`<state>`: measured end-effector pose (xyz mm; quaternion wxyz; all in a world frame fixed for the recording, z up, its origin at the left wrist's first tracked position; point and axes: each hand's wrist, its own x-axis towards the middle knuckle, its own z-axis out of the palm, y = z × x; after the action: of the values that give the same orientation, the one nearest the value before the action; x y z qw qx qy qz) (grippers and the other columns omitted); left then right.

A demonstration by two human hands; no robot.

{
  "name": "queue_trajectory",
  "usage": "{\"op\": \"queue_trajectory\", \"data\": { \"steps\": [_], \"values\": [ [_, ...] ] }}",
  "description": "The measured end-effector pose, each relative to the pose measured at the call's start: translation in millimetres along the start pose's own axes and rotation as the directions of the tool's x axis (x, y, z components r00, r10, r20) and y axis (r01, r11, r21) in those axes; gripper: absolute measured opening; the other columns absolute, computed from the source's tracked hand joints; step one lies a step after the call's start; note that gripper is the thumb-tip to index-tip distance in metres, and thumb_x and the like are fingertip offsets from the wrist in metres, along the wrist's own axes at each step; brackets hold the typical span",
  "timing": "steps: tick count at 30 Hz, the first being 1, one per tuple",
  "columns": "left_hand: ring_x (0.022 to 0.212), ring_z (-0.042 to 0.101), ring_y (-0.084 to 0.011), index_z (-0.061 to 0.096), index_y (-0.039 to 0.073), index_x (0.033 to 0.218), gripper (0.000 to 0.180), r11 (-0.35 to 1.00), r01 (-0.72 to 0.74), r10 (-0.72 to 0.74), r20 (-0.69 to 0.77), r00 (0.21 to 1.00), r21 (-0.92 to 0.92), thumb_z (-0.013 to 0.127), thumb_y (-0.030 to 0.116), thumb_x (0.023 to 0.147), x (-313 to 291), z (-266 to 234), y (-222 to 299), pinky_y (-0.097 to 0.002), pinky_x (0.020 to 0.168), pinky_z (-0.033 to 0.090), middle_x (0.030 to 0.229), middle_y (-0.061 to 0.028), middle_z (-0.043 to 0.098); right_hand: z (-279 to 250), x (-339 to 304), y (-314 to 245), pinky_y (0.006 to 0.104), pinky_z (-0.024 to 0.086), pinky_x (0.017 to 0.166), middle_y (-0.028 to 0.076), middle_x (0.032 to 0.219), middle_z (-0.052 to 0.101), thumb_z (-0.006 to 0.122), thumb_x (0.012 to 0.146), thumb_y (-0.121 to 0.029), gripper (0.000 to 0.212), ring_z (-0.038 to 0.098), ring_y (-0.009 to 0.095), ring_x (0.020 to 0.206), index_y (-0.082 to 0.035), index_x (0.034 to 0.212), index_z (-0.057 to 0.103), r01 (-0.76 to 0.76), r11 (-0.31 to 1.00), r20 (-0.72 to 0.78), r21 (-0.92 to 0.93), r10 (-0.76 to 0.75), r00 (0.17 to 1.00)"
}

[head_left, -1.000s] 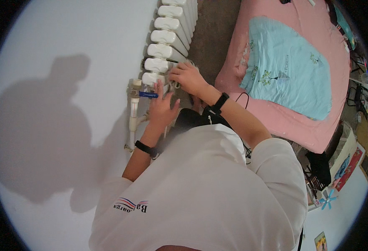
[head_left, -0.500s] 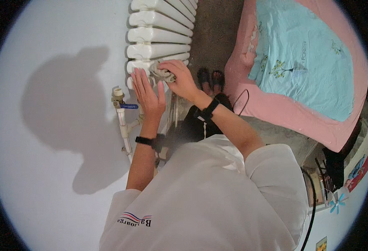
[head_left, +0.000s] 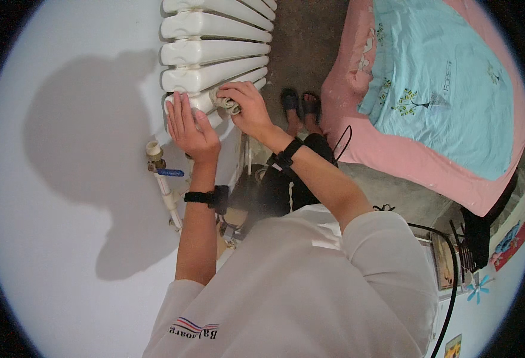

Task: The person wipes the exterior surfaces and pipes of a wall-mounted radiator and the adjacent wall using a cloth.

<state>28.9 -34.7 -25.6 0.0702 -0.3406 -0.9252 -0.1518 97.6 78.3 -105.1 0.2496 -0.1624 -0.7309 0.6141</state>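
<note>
A white column radiator (head_left: 197,52) stands against the wall, its rounded sections running away from me. My left hand (head_left: 192,134) lies with fingers stretched out on the top of the nearest section. Beside it, my right hand (head_left: 247,110) grips a bunched greyish cloth (head_left: 227,105) and presses it against the nearest sections. Part of the cloth is hidden under the right fingers. Both wrists wear black bands with small devices.
Left of my forearm, a white pipe (head_left: 166,192) carries a valve with a blue lever (head_left: 170,172). To the right is a bed with a pink cover (head_left: 405,173) and a light-blue printed cloth (head_left: 435,101). My sandalled feet (head_left: 300,101) stand between radiator and bed.
The radiator and valve appear further left in the view. My left hand now lies lower along the nearest section, and the right hand still holds the cloth close beside it.
</note>
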Motion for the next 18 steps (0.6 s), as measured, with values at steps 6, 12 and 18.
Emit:
{"op": "queue_trajectory", "data": {
  "steps": [6,12,18],
  "values": [
    [0.142,0.038,-0.0425,0.054,0.0,0.14,0.046,1.0,0.014,-0.014,-0.025,1.0,0.01,0.044,0.025,0.103,0.8,5.6,-4.3,-0.0514,0.117,0.026,0.149,-0.0186,0.05,11.2,-6.4,17.7,0.0437,0.048,0.092,0.01,0.118,0.062,0.068,0.062,0.005,0.045,0.056,0.035,0.107,-0.008,0.106,0.064,-0.038,0.999,-0.046,0.021,0.039,0.998],
    [0.136,0.047,-0.0422,0.062,-0.003,0.129,0.035,1.0,-0.011,0.014,-0.13,0.991,0.029,0.049,0.012,0.1,8.3,9.3,3.5,-0.052,0.114,0.032,0.14,-0.0181,0.058,9.6,-8.5,-1.8,0.0423,0.048,0.092,0.01,0.116,0.062,0.069,0.061,0.005,0.045,0.057,0.035,0.107,-0.008,0.104,0.064,-0.027,0.995,-0.03,0.092,0.03,0.999],
    [0.136,0.047,-0.0428,0.061,-0.003,0.13,0.037,0.999,0.033,-0.035,-0.096,0.995,-0.022,0.047,0.014,0.101,3.8,6.8,-3.8,-0.0522,0.113,0.033,0.141,-0.0186,0.058,10.4,-4.2,-28.0,0.0428,0.05,0.09,0.011,0.113,0.062,0.072,0.059,0.005,0.042,0.057,0.035,0.107,-0.007,0.099,0.067,0.052,0.98,-0.077,0.194,-0.038,0.996]
  ]
}}
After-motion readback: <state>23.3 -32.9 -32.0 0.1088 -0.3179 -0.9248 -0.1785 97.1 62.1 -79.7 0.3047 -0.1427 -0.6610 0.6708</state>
